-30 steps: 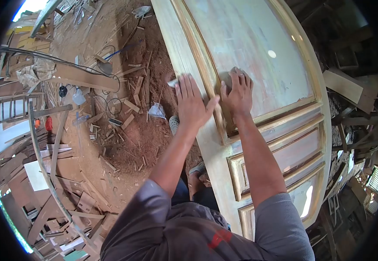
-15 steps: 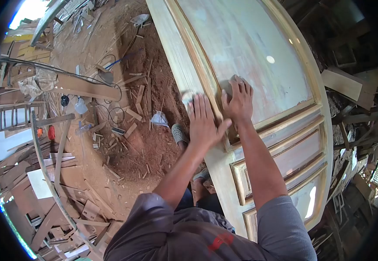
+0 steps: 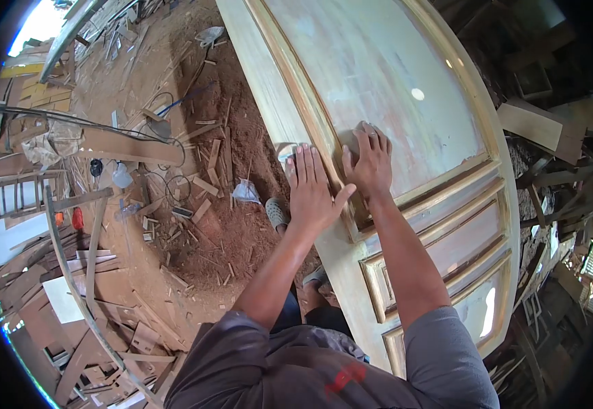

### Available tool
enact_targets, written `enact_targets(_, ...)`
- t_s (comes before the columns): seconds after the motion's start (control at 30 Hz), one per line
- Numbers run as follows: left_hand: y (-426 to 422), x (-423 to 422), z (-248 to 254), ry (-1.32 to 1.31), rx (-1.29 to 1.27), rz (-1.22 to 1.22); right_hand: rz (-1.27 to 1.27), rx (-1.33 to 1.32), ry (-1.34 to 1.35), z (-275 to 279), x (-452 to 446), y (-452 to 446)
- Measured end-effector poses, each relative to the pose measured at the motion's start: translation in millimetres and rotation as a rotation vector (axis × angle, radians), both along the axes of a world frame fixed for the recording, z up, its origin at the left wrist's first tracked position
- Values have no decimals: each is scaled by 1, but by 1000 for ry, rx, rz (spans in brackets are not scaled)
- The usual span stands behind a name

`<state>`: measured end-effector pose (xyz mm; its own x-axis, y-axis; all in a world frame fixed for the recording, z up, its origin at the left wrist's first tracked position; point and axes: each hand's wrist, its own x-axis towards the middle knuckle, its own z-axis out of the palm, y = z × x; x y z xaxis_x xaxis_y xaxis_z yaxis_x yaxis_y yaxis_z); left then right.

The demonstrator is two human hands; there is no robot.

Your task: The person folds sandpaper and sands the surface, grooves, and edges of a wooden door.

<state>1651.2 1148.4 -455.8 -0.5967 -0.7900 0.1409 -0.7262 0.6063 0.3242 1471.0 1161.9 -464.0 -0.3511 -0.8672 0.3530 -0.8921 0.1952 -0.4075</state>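
Observation:
A large pale wooden door [image 3: 378, 82] with gold-brown mouldings lies beneath both hands. My left hand [image 3: 312, 194] is flat on its left border strip, fingers straight and side by side, the thumb stretched over the long moulding [image 3: 296, 71]. Under those fingertips a pale, curled sheet, apparently sandpaper [image 3: 285, 150], sticks out; most of it is hidden by the hand. My right hand [image 3: 370, 163] rests on the big inset panel beside the moulding, fingers spread and slightly bent, with nothing visible in it.
Wood offcuts [image 3: 214, 160] and reddish sawdust cover the ground to the left. A white plastic bag [image 3: 246, 191] lies near my shoe [image 3: 277, 213]. Cables [image 3: 71, 112] cross a plank at left. Stacked boards [image 3: 531, 124] stand in shadow at right.
The view has shifted slightly, so the door sits a little further left. The left fingers, blurred before, now look sharper, with more of the pale sheet showing. The right hand stays on the panel.

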Motion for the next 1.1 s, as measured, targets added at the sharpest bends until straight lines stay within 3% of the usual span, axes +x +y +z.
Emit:
enact_targets(0.2,-129,-23,-7,-28,-13,102,3,26,-17,10,3,2)
enact_targets(0.3,-143,-24,-4,-36,-27,117,-1,16,-19,11,3,1)
enact_targets(0.43,-51,-7,-9,-79,63,27,13,-7,3,4,-2,-1)
enact_targets(0.53,-57,-10,-5,-47,34,41,9,30,-15,7,-2,1)
enact_targets(0.73,-240,-35,0,-220,32,117,15,61,-35,12,-1,-1)
enact_targets(0.87,-328,-51,-6,-113,57,186,-1,101,-57,19,1,-4)
enact_targets(1.1,-211,-18,-1,-219,45,5,-16,173,-77,21,-1,-9)
